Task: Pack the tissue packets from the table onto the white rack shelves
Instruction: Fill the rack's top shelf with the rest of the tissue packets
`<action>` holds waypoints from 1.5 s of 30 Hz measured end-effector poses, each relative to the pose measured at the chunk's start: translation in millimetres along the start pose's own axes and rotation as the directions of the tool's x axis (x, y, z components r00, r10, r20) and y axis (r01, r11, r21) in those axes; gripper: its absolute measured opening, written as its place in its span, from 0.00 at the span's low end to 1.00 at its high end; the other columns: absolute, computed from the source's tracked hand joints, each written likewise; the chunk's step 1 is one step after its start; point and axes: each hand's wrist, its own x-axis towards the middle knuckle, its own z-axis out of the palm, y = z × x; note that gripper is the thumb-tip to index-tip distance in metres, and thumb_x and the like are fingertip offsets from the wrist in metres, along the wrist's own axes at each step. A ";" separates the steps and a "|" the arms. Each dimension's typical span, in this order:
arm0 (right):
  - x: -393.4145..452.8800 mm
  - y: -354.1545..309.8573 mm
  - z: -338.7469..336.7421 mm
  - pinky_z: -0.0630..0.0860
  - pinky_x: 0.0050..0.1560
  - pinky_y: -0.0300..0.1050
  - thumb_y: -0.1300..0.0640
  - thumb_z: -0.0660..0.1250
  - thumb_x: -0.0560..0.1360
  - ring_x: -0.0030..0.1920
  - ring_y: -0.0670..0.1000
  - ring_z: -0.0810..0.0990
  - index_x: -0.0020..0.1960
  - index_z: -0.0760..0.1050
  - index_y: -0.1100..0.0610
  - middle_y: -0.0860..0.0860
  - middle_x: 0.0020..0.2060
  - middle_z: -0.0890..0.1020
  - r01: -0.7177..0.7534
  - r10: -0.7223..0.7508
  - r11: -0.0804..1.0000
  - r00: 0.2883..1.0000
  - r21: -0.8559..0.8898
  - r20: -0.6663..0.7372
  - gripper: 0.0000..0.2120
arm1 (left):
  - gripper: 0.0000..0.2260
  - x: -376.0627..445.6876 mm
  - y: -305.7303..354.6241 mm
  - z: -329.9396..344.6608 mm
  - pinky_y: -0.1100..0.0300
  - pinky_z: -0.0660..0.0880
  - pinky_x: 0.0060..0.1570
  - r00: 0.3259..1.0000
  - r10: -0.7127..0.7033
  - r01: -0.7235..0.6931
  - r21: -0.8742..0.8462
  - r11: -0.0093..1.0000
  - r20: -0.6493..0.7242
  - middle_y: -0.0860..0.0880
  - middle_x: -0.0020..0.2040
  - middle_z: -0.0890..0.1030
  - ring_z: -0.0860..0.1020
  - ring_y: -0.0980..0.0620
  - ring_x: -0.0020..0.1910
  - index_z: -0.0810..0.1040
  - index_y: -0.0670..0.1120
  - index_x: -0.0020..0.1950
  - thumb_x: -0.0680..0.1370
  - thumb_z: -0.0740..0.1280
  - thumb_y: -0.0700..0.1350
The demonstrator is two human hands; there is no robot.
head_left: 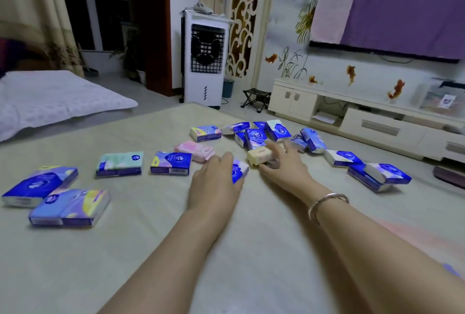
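The left hand (216, 180) is laid palm down on the beige cloth-covered tabletop (141, 250), its fingers curled over a small blue-and-white plastic tissue packet (240, 171), of which only the right end shows past the knuckles; the packet is held under the fingers, though how firm the grip is cannot be told. To the left of this hand, well apart, larger blue and pastel packets are spread: a dark blue one (40, 185) overlapping a lilac-and-yellow one (69, 209), then a mint-green one (119, 164) and a blue-and-purple one (171, 163), all lying flat with their long axes roughly across the view. A pale pink packet (195, 150) lies just beyond the left hand's fingertips.

Immediately to the right, the right hand (284, 165), with a silver bangle (327, 204) on its wrist, is reached over a small pale yellow packet (259, 155), thumb below and fingers above it, apparently closing round it. Beyond it a loose heap of blue-and-white packets (266, 132) is piled, some tilted on edge. Further right, more blue packets (343, 158) lie near the tabletop's edge, nearer the right arm.

No white rack is seen in the view, so the direction in which packets must be carried cannot be judged.
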 end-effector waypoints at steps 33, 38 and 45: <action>-421.3 -13.8 -409.8 0.61 0.52 0.38 0.45 0.72 0.69 0.57 0.53 0.64 0.61 0.69 0.39 0.49 0.53 0.75 0.006 -0.089 0.965 0.948 -0.261 -0.306 0.23 | 0.30 -184.8 328.9 -218.9 0.59 0.76 0.46 0.648 0.718 -0.089 -0.911 0.403 0.254 0.50 0.51 0.84 0.81 0.54 0.48 0.74 0.55 0.62 0.61 0.79 0.54; -467.0 -7.8 -468.5 0.70 0.64 0.49 0.42 0.71 0.70 0.63 0.52 0.70 0.67 0.65 0.42 0.45 0.52 0.74 -0.048 0.069 0.997 0.852 0.054 -0.519 0.28 | 0.23 -214.9 399.5 -243.9 0.57 0.77 0.43 0.638 0.745 0.122 -0.980 0.154 0.197 0.45 0.50 0.82 0.80 0.52 0.43 0.71 0.46 0.64 0.73 0.72 0.51; -512.2 6.3 -520.7 0.75 0.61 0.51 0.44 0.67 0.74 0.56 0.49 0.78 0.68 0.66 0.52 0.50 0.56 0.77 0.052 0.205 0.924 0.769 0.379 -0.606 0.26 | 0.20 -250.3 479.7 -276.3 0.47 0.80 0.50 0.633 0.763 0.165 -0.986 0.031 0.130 0.42 0.55 0.80 0.83 0.44 0.49 0.66 0.52 0.63 0.76 0.70 0.48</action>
